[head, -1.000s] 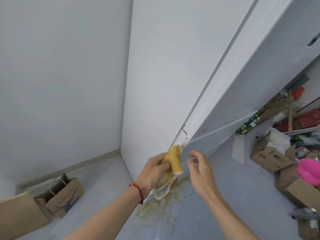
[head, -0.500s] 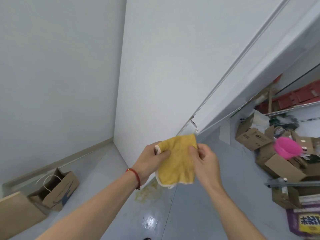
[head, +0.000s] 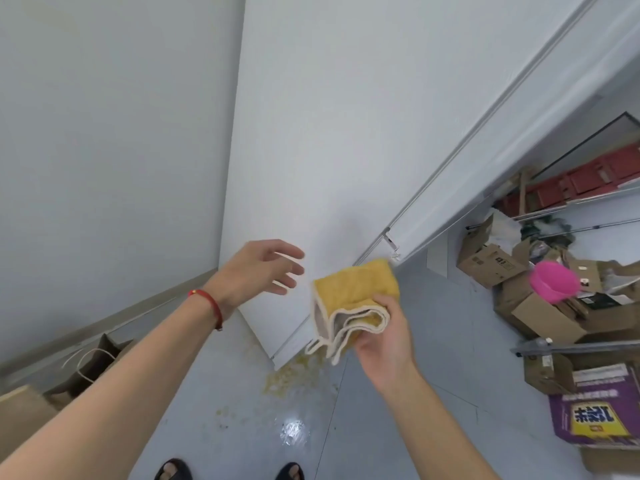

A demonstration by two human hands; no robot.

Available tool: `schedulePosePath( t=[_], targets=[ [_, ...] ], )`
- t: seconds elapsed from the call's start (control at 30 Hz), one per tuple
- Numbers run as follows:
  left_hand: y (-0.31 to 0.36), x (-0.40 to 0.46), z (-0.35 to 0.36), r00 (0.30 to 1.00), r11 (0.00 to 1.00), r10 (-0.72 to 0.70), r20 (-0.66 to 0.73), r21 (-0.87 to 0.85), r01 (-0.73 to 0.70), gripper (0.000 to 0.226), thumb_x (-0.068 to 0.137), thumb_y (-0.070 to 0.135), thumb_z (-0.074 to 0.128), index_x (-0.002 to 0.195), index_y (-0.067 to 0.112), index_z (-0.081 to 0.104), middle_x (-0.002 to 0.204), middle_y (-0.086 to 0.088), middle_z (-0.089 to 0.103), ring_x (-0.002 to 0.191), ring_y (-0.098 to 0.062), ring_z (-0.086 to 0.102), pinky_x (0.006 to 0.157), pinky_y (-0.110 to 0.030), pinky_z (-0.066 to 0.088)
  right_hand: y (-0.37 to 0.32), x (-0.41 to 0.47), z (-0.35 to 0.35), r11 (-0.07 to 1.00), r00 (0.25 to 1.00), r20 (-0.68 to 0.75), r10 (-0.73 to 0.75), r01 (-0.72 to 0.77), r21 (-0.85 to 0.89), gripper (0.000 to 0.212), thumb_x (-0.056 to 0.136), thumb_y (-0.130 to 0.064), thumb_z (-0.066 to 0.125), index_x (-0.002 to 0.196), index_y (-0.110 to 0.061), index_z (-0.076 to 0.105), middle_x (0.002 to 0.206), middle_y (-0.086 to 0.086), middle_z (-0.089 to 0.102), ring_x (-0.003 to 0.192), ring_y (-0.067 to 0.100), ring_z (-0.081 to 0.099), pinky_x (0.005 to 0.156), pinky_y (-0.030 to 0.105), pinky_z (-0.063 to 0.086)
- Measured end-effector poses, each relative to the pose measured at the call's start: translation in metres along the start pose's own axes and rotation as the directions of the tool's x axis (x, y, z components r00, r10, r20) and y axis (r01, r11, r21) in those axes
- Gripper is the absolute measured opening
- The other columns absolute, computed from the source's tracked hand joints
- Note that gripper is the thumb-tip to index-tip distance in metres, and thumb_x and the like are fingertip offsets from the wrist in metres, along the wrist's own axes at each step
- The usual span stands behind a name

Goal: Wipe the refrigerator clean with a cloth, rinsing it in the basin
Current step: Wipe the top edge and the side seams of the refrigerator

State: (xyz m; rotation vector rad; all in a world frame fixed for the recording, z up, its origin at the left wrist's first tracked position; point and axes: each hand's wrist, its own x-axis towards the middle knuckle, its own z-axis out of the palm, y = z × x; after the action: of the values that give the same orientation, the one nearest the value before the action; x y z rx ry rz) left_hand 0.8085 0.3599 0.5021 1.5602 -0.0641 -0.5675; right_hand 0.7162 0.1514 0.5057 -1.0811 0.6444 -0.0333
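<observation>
At the centre of the head view, toward 4 o'clock, the right hand grips a folded yellow cloth, fingers curled round its lower folds, white edging hanging below. The cloth is held just in front of the lower corner of the white refrigerator, apparently not touching its side panel. The left hand, at 9 o'clock from the cloth, holds nothing; its fingers are spread and relaxed, near the panel, contact not determinable. A red bracelet circles the left wrist. On the grey floor, at 6 o'clock from the cloth, lies a yellowish spill against the refrigerator's base. At 3 o'clock, well apart, cardboard boxes are piled, with a pink basin among them. A brown paper bag stands at 8 o'clock beside the wall.
</observation>
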Motion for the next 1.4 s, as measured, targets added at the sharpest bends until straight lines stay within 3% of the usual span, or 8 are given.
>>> schedulePosePath(
  t=[0.07, 0.13, 0.2, 0.33, 0.7, 0.8, 1.1, 1.4],
  targets=[
    [-0.014, 0.002, -0.012, 0.994, 1.000, -0.025, -0.105, 0.015, 0.027, 0.024, 0.095, 0.008, 0.057, 0.108, 0.020, 0.073, 0.099, -0.001, 0.079, 0.094, -0.028, 0.074, 0.089, -0.044, 0.061, -0.021, -0.014, 0.001, 0.818, 0.889, 0.061, -0.454, 0.443, -0.367, 0.021, 0.092, -0.016, 0.060, 0.112, -0.017, 0.065, 0.098, -0.001, 0.068, 0.089, 0.016, 0.064, 0.081, 0.033, 0.051],
    [-0.026, 0.002, -0.012, 0.992, 0.998, -0.055, -0.117, -0.015, 0.054, 0.023, 0.095, 0.008, 0.056, 0.107, 0.020, 0.073, 0.098, -0.003, 0.079, 0.092, -0.027, 0.074, 0.087, -0.044, 0.062, -0.041, -0.018, 0.003, 0.082, 0.502, 0.458, -0.734, 0.735, -0.673, 0.051, 0.095, -0.014, 0.052, 0.146, -0.016, 0.052, 0.139, -0.002, 0.061, 0.130, 0.021, 0.057, 0.113, 0.036, 0.041],
    [-0.031, 0.002, -0.006, 0.989, 0.998, -0.067, -0.135, -0.030, 0.064, 0.023, 0.094, 0.007, 0.056, 0.105, 0.018, 0.072, 0.098, -0.006, 0.078, 0.091, -0.028, 0.074, 0.085, -0.043, 0.062, -0.058, 0.008, 0.001, -0.584, 0.241, 0.771, -0.590, 0.532, -0.613, 0.054, 0.095, -0.013, 0.055, 0.149, -0.006, 0.051, 0.152, 0.014, 0.052, 0.145, 0.036, 0.045, 0.124, 0.056, 0.025],
    [-0.038, 0.001, 0.009, 0.990, 0.997, -0.080, -0.116, -0.015, 0.079, 0.020, 0.092, 0.007, 0.059, 0.103, 0.016, 0.072, 0.096, -0.007, 0.078, 0.088, -0.026, 0.074, 0.086, -0.045, 0.062, -0.057, 0.063, -0.023, -0.961, 0.622, 0.772, -0.131, 0.113, -0.254, 0.080, 0.096, -0.048, 0.061, 0.156, -0.001, 0.037, 0.166, 0.027, 0.026, 0.157, 0.044, 0.018, 0.129, 0.057, 0.000],
    [-0.061, 0.024, 0.034, 0.991, 0.988, -0.079, -0.110, 0.121, 0.092, 0.022, 0.087, 0.016, 0.057, 0.100, 0.030, 0.068, 0.094, 0.000, 0.075, 0.088, -0.020, 0.071, 0.084, -0.040, 0.060, 0.016, 0.125, -0.043, -0.935, 0.811, 0.492, 0.318, 0.182, 0.304, 0.071, 0.101, -0.039, 0.055, 0.159, -0.017, 0.022, 0.169, 0.016, 0.013, 0.157, 0.038, 0.005, 0.127, 0.053, -0.012],
    [-0.068, 0.024, 0.031, 0.987, 0.983, -0.077, -0.140, 0.155, 0.099, 0.023, 0.087, 0.016, 0.056, 0.100, 0.030, 0.067, 0.094, 0.000, 0.074, 0.088, -0.019, 0.071, 0.086, -0.040, 0.059, -0.013, 0.119, -0.044, -0.940, 0.697, 0.631, 0.341, 0.259, 0.222, 0.029, 0.096, -0.013, 0.051, 0.124, -0.014, 0.058, 0.133, 0.009, 0.057, 0.138, 0.035, 0.044, 0.126, 0.046, 0.000],
    [-0.086, 0.032, 0.019, 0.989, 0.955, -0.114, -0.096, 0.264, 0.136, 0.022, 0.088, 0.018, 0.057, 0.104, 0.030, 0.066, 0.099, 0.003, 0.071, 0.090, -0.016, 0.070, 0.083, -0.033, 0.056, -0.034, 0.126, -0.067, -0.954, 0.580, 0.780, 0.236, -0.016, 0.300, 0.059, 0.087, -0.006, 0.035, 0.146, -0.006, 0.046, 0.137, 0.010, 0.051, 0.131, 0.035, 0.045, 0.124, 0.053, 0.007],
    [-0.121, 0.049, 0.030, 0.959, 0.928, -0.142, -0.245, 0.304, 0.215, 0.025, 0.090, 0.018, 0.054, 0.110, 0.029, 0.064, 0.103, 0.002, 0.068, 0.094, -0.019, 0.065, 0.075, -0.031, 0.051, 0.090, 0.181, -0.066, -0.896, 0.813, 0.461, 0.355, 0.154, 0.417, 0.078, 0.097, -0.038, 0.054, 0.159, -0.006, 0.018, 0.167, 0.018, 0.013, 0.155, 0.038, 0.006, 0.123, 0.058, -0.002]
  ],
)
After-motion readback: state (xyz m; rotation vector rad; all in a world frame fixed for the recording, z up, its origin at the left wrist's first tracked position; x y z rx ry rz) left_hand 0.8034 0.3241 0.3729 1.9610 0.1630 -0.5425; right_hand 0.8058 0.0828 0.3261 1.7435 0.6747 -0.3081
